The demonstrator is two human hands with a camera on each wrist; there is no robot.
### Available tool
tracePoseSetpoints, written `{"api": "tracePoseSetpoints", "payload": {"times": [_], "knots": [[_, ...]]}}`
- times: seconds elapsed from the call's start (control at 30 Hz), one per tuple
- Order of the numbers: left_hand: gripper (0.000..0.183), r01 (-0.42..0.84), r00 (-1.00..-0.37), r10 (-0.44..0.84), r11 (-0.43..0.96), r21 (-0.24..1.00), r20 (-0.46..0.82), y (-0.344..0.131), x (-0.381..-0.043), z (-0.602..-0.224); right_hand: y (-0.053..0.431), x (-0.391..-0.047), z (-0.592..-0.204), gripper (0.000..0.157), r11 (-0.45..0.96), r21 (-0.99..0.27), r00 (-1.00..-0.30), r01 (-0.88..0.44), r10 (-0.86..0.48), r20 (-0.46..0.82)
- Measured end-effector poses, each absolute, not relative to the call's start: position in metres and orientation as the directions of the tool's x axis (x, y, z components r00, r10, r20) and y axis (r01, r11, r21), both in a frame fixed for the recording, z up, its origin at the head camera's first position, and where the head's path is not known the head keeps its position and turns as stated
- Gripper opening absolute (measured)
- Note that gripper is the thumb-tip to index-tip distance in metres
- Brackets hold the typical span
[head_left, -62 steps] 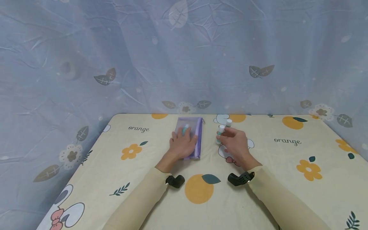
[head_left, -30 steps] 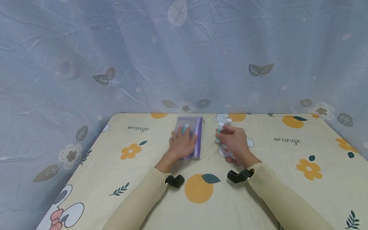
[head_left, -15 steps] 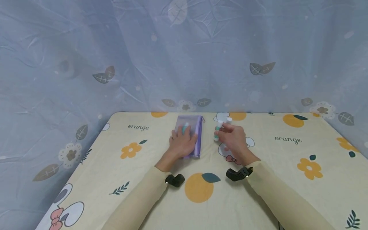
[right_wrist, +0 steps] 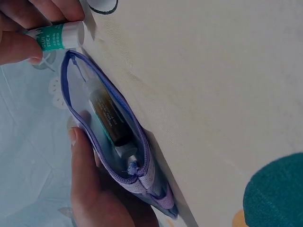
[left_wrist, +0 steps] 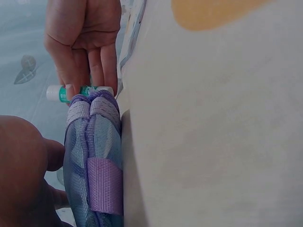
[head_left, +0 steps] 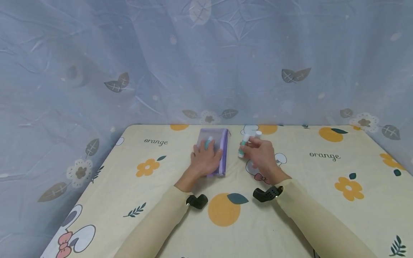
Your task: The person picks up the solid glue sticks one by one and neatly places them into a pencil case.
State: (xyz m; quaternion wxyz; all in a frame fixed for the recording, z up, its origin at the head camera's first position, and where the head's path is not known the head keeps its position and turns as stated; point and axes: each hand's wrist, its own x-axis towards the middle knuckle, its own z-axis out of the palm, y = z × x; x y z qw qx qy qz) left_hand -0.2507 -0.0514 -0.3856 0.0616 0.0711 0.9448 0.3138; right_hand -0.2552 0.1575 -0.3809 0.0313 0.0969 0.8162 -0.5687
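Note:
My left hand (head_left: pixel 205 159) rests on a purple mesh zip pouch (head_left: pixel 224 145) lying on the table, fingers spread and fairly straight. In the right wrist view the pouch's zipped mouth gapes open, with the left thumb (right_wrist: pixel 85 165) against its outside. A glue stick (right_wrist: pixel 111 116) lies inside; its teal part shows through the mesh in the head view. My right hand (head_left: pixel 262 156) pinches a white and green glue stick (right_wrist: pixel 52 38) between thumb and fingers, tilted, just right of the pouch mouth. Behind that hand shows another white cap (head_left: pixel 258 134); the part below is hidden.
A cream tablecloth (head_left: pixel 277 229) printed with oranges, flowers and rabbits covers the table. Its far edge meets a blue-grey patterned curtain (head_left: pixel 206 71). Dark bands (head_left: pixel 267 194) sit on both wrists.
My right hand has shifted slightly toward the pouch, and the held glue stick has gone from near upright to more tilted. The left hand stays on the pouch.

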Motion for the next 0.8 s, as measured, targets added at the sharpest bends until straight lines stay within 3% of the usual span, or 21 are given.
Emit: {"api": "tracePoseSetpoints", "payload": {"times": [0.3, 0.8], "knots": [[0.067, 0.096, -0.983, 0.173, 0.786, 0.611, -0.068, -0.050, -0.252, -0.390, 0.157, -0.257, -0.385, 0.059, 0.334, -0.924, -0.982, 0.187, 0.101, -0.162], [0.067, 0.103, -0.982, 0.175, 0.796, 0.597, -0.064, -0.052, -0.253, -0.387, 0.143, -0.262, -0.385, 0.054, 0.214, -0.970, -0.993, 0.113, 0.052, -0.105]]}}
